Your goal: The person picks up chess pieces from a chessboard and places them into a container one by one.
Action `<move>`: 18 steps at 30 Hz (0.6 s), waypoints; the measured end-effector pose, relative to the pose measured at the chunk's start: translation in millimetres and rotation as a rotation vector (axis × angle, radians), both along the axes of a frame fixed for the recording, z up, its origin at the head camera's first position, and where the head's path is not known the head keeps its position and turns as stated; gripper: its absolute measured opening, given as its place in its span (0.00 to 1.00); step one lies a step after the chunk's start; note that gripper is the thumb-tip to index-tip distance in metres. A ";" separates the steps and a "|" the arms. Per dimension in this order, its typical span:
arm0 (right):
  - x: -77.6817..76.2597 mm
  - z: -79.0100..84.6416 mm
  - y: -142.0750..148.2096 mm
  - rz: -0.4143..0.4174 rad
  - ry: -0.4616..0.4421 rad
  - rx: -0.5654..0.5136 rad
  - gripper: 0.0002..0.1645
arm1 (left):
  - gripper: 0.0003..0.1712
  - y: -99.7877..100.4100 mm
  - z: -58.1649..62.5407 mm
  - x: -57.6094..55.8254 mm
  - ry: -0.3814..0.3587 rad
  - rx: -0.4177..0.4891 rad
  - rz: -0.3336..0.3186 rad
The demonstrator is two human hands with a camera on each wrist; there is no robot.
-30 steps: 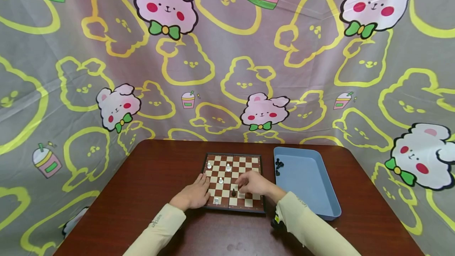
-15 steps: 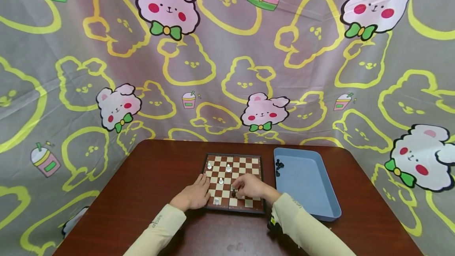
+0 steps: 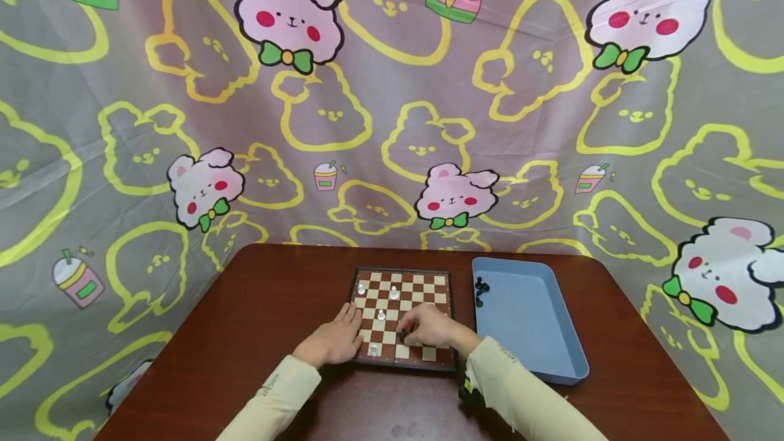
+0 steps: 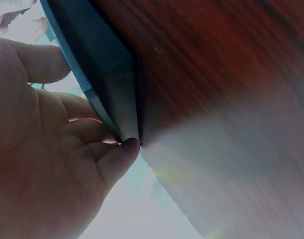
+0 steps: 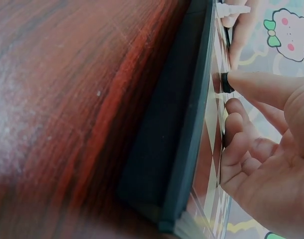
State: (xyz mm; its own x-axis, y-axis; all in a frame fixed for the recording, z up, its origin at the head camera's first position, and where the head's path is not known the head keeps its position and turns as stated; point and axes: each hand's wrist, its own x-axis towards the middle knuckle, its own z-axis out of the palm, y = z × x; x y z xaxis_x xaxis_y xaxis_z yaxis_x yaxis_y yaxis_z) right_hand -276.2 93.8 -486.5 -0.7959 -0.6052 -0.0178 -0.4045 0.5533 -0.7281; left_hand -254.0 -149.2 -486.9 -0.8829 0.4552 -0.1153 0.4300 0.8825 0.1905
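A brown-and-cream chessboard (image 3: 438,298) with a black frame lies flat on the table. My left hand (image 3: 333,341) rests along its left edge, fingers extended; in the left wrist view the little finger (image 4: 121,158) touches the board's dark side. My right hand (image 3: 431,327) is low over the near right part of the board. Its thumb and fingers pinch a black chess piece (image 5: 225,83), mostly covered by the fingers in the head view. Several white chess pieces (image 3: 394,293) stand on the left half of the board.
A blue plastic tray (image 3: 529,322) sits right of the board, with several black chess pieces (image 3: 480,286) at its left side. The dark wooden table (image 3: 269,305) extends on both sides. A patterned cloth (image 3: 380,223) hangs behind it.
My right hand has moved slightly left and down, and its fingers have closed on the black chess piece standing on the board. The left hand has stayed at the board's edge.
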 end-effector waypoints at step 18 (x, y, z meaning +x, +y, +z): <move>-0.4 1.0 3.3 0.023 0.004 -0.031 0.06 | 0.32 -0.2 -1.0 -1.2 -0.002 -0.003 0.000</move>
